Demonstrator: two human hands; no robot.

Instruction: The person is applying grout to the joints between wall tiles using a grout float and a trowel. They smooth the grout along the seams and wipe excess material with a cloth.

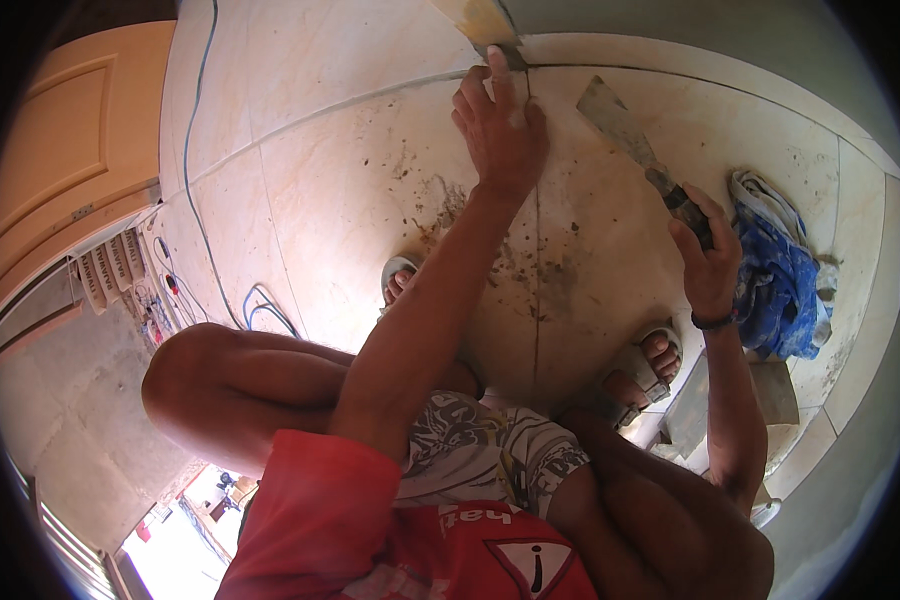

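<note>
Nearest to lens: red short-sleeved shirt [310, 490] with white lettering and a triangular sign on front; next, patterned grey-and-white shorts [485, 445], bare legs folded to either side in a squat. Farther out, right sandal [638, 380] and left sandal [400, 268], well apart on large cream floor tiles [320, 190]. Near right forearm, grey block-like object [778, 395], partly hidden, exact kind impossible to tell. Dark wristband [712, 322] on right wrist; just beside it, crumpled blue cloth [775, 275] with whitish blotches, lying on tiles. Right hand [708, 245] closed around dark handle of putty knife [620, 125]; blade smeared grey, aimed up and to the left over tiles, between right hand and wall base. Cannot tell contact of blade with floor. Dark crumbs and smears [560, 275] scattered between feet and along tile joint. Left hand [500, 130] well apart from right, index outstretched with tip at dark patch [510, 56] at foot of yellowish wall end [478, 20], other fingers loosely bent. Beyond putty knife, pale skirting [710, 65] below grey wall [810, 40]. Off to far left: blue-grey cable [192, 160] across tiles, panelled wooden door [70, 130], stacked brown bags [110, 272].
</note>
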